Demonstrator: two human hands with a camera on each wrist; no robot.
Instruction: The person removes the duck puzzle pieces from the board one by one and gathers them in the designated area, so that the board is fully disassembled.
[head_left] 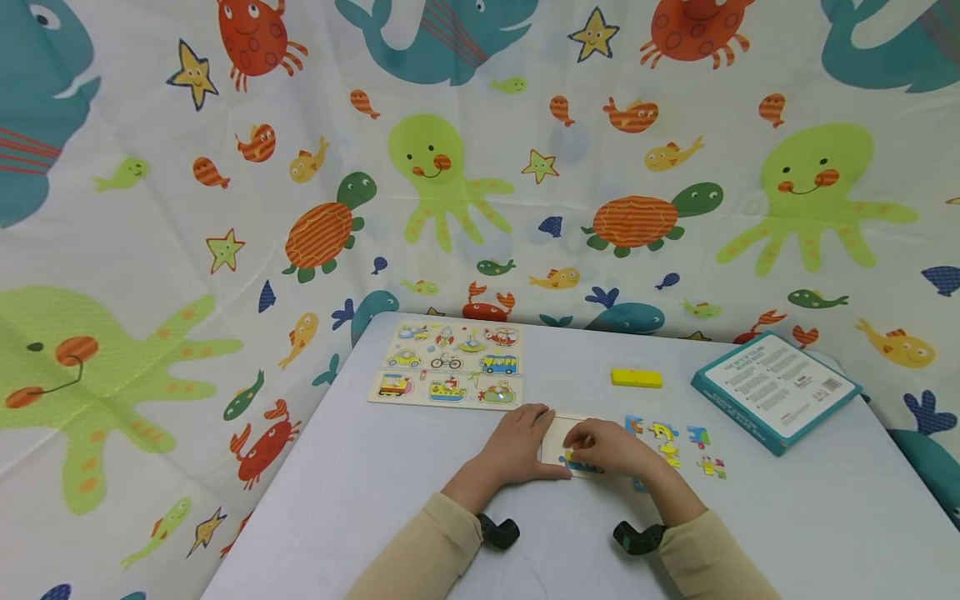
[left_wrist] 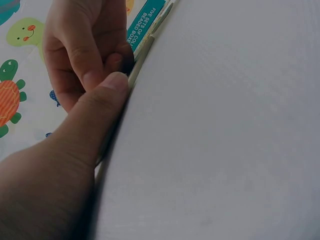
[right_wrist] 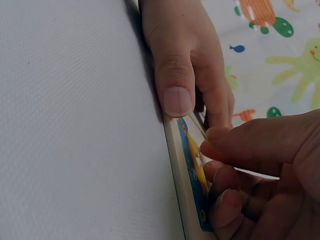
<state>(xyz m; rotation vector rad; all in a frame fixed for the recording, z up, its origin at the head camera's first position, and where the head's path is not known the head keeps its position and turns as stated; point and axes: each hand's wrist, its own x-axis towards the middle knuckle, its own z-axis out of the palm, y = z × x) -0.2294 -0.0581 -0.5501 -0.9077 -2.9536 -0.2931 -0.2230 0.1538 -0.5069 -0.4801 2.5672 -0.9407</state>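
A small wooden puzzle tray [head_left: 553, 439] lies on the table with blue and yellow puzzle pieces [right_wrist: 190, 159] along its near side. My left hand [head_left: 519, 443] holds the tray at its left end, thumb on the near rim and fingers toward the far side. Over the tray, my right hand [head_left: 611, 446] has curled fingers and pinches a yellow puzzle piece [head_left: 568, 456] at the near row; the fingertips partly hide it. Loose jigsaw pieces [head_left: 663, 431] lie right of the tray, some partly covered by the right hand and forearm.
A wooden board with vehicle pictures [head_left: 450, 363] lies at the back left. Behind the loose pieces is a yellow block [head_left: 637, 378]. A teal and white box [head_left: 776, 392] lies at the right, near a sea-animal cloth [head_left: 465, 167] hanging behind the table.
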